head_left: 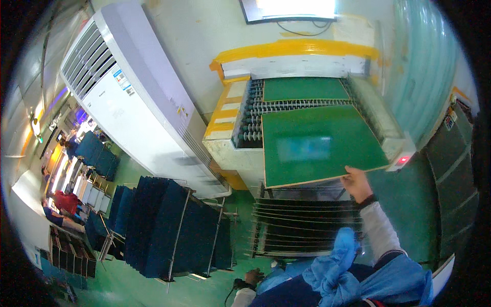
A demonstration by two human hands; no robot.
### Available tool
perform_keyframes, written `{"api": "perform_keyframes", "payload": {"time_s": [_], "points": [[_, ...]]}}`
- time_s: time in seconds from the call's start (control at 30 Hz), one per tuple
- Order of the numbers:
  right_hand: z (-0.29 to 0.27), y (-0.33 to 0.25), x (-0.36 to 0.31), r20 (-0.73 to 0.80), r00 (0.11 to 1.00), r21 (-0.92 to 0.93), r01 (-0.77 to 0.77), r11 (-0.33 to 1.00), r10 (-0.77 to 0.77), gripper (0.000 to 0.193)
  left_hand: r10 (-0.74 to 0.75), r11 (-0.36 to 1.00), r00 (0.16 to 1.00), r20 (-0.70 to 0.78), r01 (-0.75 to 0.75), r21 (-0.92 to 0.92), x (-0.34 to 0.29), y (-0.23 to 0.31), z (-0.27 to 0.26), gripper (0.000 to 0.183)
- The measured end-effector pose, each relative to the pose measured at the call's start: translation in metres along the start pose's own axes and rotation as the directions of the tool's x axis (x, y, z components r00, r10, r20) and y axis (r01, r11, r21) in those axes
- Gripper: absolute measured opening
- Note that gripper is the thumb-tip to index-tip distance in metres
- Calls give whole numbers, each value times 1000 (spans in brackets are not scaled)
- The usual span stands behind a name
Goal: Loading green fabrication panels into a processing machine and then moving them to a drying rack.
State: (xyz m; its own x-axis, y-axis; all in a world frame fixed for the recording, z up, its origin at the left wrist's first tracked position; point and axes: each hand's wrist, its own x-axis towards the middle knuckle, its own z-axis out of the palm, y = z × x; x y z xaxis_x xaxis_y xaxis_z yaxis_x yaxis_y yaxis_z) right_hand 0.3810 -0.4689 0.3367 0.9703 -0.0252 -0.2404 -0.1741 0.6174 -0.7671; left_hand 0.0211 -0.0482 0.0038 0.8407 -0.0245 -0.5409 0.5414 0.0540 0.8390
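My right hand grips the near right edge of a large green board that lies tilted over the end of a roller conveyor. A second green board rests on the rollers farther back. My left hand hangs low near my body, its fingers curled around a small dark object with a cord. Under the held board stands a slotted rack of thin dark panels on edge.
A tall white air-conditioning unit leans at the left. A cart of dark blue panels stands on the green floor. A person in red sits at far-left benches. A grey cabinet stands at the right.
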Motion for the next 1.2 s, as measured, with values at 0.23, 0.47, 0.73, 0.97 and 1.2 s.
{"api": "perform_keyframes", "payload": {"time_s": [0.23,0.47,0.73,0.97,1.2], "points": [[14,14,15,64,983,184,-179,966,170,11,-449,834,887,-111,371,-408,0,33,15,32],[27,23,30,-22,954,203,-289,936,299,11,-388,851,917,-92,318,-418,1,33,15,32],[28,23,51,-9,965,206,-256,944,264,12,-452,858,878,-158,380,-345,1,49,21,36],[30,23,61,-9,963,225,-262,939,271,11,-531,762,836,-139,399,-509,0,49,21,36],[31,22,68,4,974,206,-222,953,226,13,-546,759,816,-189,386,-524,-17,101,41,38]]}}
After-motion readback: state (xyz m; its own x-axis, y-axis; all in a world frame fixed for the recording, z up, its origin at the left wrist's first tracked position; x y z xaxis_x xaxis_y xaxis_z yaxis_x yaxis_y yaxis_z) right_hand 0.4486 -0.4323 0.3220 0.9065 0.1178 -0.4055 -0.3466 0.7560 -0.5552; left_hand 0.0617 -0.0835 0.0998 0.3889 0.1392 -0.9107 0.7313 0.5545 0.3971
